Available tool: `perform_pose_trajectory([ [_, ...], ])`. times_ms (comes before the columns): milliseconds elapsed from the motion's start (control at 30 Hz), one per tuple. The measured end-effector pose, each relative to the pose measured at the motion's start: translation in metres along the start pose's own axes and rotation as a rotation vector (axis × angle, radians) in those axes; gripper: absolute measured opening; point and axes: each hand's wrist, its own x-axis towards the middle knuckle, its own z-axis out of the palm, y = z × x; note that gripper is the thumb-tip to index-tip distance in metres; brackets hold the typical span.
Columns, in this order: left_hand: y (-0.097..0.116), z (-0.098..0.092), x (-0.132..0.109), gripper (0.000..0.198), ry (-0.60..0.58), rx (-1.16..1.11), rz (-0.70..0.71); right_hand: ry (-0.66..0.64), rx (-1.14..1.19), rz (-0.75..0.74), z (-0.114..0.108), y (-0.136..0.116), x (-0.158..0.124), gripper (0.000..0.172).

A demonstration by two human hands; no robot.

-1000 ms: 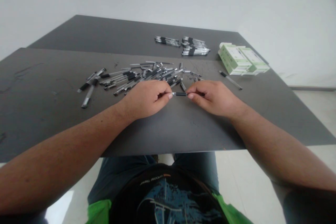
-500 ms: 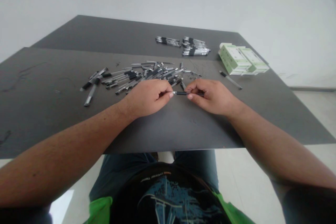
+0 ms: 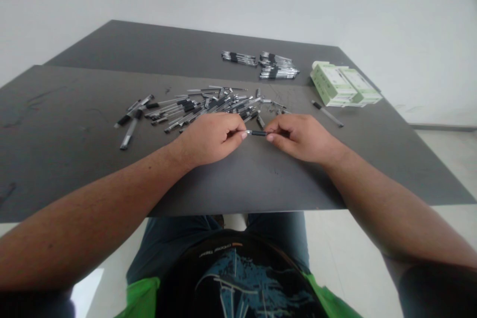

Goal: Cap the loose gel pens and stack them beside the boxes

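Note:
Between my two hands lies a pen, level above the table, its dark grip section showing in the gap. My left hand pinches its left end between thumb and fingers. The other end sits in the closed fingers of my right hand, which hide the tip on that side. Just beyond my hands spreads a loose heap of pen parts, with clear barrels, black grips, caps and thin refills mixed together. My left hand covers the near edge of that heap.
Several pens lie left of the heap. A single pen barrel rests at the right. Farther back are bundles of pens and another bundle. Green and white boxes stand at the right on the dark table.
Both hands keep their hold on the pen with hardly any movement. The pen's right end has slid slightly deeper into the right hand's fingers.

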Motion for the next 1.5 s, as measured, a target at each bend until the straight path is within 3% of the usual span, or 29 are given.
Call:
perform_pose_trajectory([
  [133,-0.0005,-0.0005,-0.0002,0.023,0.004,0.004,0.01,-0.008,-0.007,-0.002,-0.0011,-0.0011,-0.0002,0.021],
  [300,-0.0008,-0.0002,-0.0002,0.024,-0.004,0.009,0.004,0.019,0.015,0.018,-0.0011,-0.002,-0.0002,0.015],
  [967,0.0007,-0.0008,0.0,0.025,-0.03,0.01,0.018,-0.009,-0.048,-0.041,-0.0019,-0.0034,0.0,0.02],
  [1333,0.0014,-0.001,-0.0005,0.032,-0.052,0.071,0.125,-0.034,-0.036,-0.072,-0.003,-0.0071,-0.0006,0.022],
  [1500,0.0001,0.0,-0.0016,0.029,-0.027,0.065,0.064,0.009,-0.015,-0.041,-0.0003,-0.0058,-0.0013,0.018],
])
